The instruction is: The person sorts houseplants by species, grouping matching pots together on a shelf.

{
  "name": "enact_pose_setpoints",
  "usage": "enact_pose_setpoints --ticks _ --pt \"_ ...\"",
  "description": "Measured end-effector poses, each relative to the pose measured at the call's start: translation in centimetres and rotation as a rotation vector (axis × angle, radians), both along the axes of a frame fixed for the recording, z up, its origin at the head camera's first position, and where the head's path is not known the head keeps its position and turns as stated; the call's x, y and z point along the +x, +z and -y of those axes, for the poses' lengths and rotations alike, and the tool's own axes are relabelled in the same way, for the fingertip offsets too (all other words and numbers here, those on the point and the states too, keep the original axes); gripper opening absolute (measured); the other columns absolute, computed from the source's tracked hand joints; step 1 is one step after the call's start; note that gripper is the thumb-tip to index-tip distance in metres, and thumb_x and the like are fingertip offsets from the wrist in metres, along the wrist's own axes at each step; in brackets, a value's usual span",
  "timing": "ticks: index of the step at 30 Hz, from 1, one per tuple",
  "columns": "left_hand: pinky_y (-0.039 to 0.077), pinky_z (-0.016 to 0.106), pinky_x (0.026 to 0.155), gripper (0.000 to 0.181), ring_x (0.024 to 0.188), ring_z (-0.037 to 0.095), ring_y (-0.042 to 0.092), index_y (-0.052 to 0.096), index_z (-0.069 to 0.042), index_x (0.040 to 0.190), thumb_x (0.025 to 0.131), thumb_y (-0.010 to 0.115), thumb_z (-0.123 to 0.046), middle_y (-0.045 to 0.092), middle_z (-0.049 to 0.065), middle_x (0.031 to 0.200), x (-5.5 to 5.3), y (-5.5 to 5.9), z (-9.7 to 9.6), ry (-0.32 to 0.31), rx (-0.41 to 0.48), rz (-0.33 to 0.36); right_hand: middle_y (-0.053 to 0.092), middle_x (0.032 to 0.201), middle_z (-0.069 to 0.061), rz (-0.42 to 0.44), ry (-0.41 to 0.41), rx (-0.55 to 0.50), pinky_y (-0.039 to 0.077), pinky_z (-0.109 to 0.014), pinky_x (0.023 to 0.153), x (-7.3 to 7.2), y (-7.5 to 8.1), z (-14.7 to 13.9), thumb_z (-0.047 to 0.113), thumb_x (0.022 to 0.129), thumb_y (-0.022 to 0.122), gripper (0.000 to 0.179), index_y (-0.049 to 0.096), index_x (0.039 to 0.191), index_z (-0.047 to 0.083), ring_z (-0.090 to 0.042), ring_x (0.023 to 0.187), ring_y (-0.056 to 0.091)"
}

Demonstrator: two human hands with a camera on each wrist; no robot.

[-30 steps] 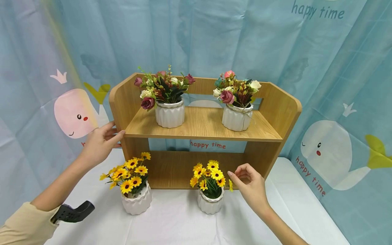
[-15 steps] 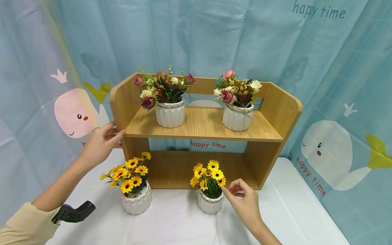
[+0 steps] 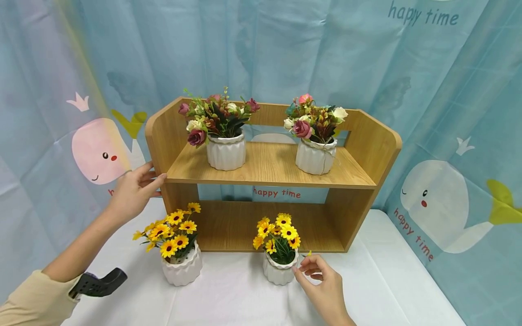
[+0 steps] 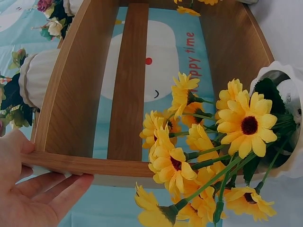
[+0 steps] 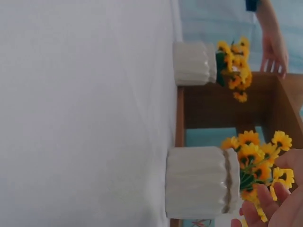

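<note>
My left hand [image 3: 134, 188] holds the left side panel of a two-tier wooden shelf [image 3: 269, 181], thumb at the front edge and fingers on the outer face. Below it stands a white fluted pot [image 3: 182, 267] of yellow sunflowers [image 3: 173, 231]. My right hand [image 3: 320, 283] is beside another white pot [image 3: 280, 271] of sunflowers [image 3: 281, 233], thumb tip close to the rim. Its fingers are loosely bent; a drooping yellow flower [image 3: 309, 253] shows just behind them. In the right wrist view the fingers [image 5: 267, 203] lie among the blooms; whether they touch a stem is unclear.
On the upper tier are two white pots of mixed roses, one at left [image 3: 226, 153] and one at right [image 3: 316, 156]. A white cloth [image 3: 228, 299] covers the table. Blue printed curtains [image 3: 277, 54] hang behind and at the sides.
My right hand has moved left and down, from right of the sunflowers to beside the pot rim. The left hand, shelf and pots stay where they were.
</note>
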State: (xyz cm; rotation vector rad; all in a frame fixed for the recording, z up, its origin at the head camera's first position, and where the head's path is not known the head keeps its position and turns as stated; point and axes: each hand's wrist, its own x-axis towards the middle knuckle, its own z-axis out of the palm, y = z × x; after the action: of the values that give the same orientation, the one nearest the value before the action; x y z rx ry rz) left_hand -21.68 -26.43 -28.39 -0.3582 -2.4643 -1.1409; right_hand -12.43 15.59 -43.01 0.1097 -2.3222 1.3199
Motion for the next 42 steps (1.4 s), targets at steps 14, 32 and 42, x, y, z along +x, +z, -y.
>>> enact_pose_setpoints --ticks 14,32,42 --pt "0.063 0.020 0.066 0.052 0.107 0.058 0.069 0.045 0.016 0.149 0.111 0.056 -0.017 0.061 0.045 0.129 0.0 -0.1 0.1 0.001 -0.001 0.001 0.076 0.115 -0.010 0.132 0.045 0.014 0.066 -0.039 0.071 -0.2 -1.3 0.4 0.016 0.083 0.091 0.035 0.072 0.112 0.011 -0.034 0.098 0.076" --pt "0.057 0.010 0.063 0.048 0.106 0.058 0.069 0.049 0.017 0.145 0.110 0.057 -0.016 0.061 0.045 0.127 -0.1 -0.1 0.0 0.000 0.001 -0.016 0.057 0.142 -0.036 0.060 0.128 0.020 0.067 -0.044 0.075 -0.5 -2.3 1.9 0.007 0.083 0.088 0.033 0.071 0.111 0.006 -0.059 0.125 0.059" --pt "0.060 0.014 0.064 0.052 0.108 0.058 0.069 0.046 0.017 0.148 0.111 0.056 -0.018 0.060 0.046 0.129 0.0 0.0 0.0 -0.001 0.008 0.001 0.069 0.120 -0.026 0.032 0.186 0.020 0.067 -0.037 0.074 -1.5 -2.2 1.5 0.007 0.080 0.092 0.031 0.066 0.097 0.008 -0.058 0.123 0.062"
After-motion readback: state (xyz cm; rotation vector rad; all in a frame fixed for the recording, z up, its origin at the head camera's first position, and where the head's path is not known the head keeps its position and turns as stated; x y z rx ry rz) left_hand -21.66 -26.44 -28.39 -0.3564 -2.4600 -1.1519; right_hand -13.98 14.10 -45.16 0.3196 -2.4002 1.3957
